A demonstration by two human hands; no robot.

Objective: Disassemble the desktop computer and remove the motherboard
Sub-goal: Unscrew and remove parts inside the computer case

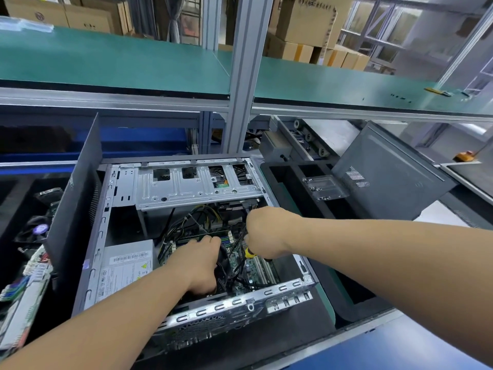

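While both hands reach inside, motherboard (256, 265) beneath them, right hand (262, 236) gripping screwdriver (250, 252) (left hand (198, 263) unclear).

One open case (186, 236), one motherboard (256, 265) inside it, one power supply (125, 268), one screwdriver (250, 252), two hands, left (198, 265) and right (264, 233); perhaps two loose side panels (386, 169).
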